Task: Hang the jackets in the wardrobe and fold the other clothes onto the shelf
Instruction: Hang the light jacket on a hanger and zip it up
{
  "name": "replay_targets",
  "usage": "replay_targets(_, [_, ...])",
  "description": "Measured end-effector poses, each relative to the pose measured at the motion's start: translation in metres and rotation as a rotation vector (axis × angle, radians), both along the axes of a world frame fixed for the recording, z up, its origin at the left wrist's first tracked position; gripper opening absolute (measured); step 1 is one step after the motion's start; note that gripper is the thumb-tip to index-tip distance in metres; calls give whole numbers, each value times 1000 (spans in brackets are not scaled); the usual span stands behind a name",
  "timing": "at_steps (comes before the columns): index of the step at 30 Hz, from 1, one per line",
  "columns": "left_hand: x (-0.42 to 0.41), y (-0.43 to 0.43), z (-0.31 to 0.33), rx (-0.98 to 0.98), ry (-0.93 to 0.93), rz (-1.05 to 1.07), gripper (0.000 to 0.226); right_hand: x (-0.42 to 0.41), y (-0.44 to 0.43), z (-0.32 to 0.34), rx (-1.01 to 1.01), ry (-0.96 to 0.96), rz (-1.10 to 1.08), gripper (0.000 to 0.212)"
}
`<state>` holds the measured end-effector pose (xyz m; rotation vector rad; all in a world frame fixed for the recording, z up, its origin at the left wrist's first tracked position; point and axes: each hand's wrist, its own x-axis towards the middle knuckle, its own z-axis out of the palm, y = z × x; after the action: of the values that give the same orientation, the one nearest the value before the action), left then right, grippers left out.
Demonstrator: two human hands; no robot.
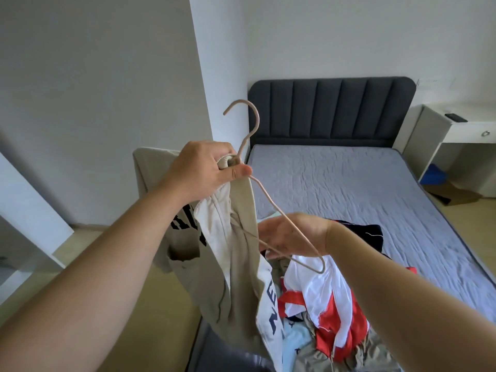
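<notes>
Dressing the hanger [258,119]: left hand [212,170] pinches its neck plus beige jacket [236,277] collar, right hand [292,234] slack (clasping nothing); free shoulder likely next

A bed [349,183] fills the right half of the room, its mattress covered by a wrinkled grey-blue sheet and backed by a dark grey padded headboard [330,111] with vertical channels. A loose pile of clothes lies on the near end of the sheet: a red and white garment [322,299] on top, a dark navy garment [370,232] just behind it, a light blue garment [298,336] and an olive one [370,355] nearest the camera. The far half of the sheet is bare. Beside the bed's head stands a white desk [456,127] carrying a flat dark object [455,117]. The floor [166,318] is pale wood.
</notes>
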<state>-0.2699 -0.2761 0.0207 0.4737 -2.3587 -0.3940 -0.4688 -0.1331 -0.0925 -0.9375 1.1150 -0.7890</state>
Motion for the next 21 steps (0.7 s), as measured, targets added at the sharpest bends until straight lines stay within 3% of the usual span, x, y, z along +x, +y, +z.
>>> replay_targets(3, [6, -2, 9, -11, 69, 1, 43, 14, -4, -14, 37, 109, 66, 63])
replay_targets(6, [15, -6, 13, -25, 81, 25, 48, 25, -7, -26, 36, -61, 140, 76])
replay_targets(9, [29, -14, 13, -16, 115, 77, 43, 28, -8, -43, 84, -346, -77, 67])
replay_targets(11, [38, -19, 12, -29, 141, 108, 48, 28, -8, -57, 124, -398, -216, 62])
replay_targets(14, [46, -20, 13, -47, 162, 143, 50, 44, -15, -71, 146, -20, -177, 54])
replay_targets(18, [50, -17, 10, -55, 172, 176, 51, 93, -32, -68, 167, 418, -154, 75])
replay_targets(21, [60, -22, 8, -77, 186, 206, 48, 113, -46, -78, 77, 691, -188, 45])
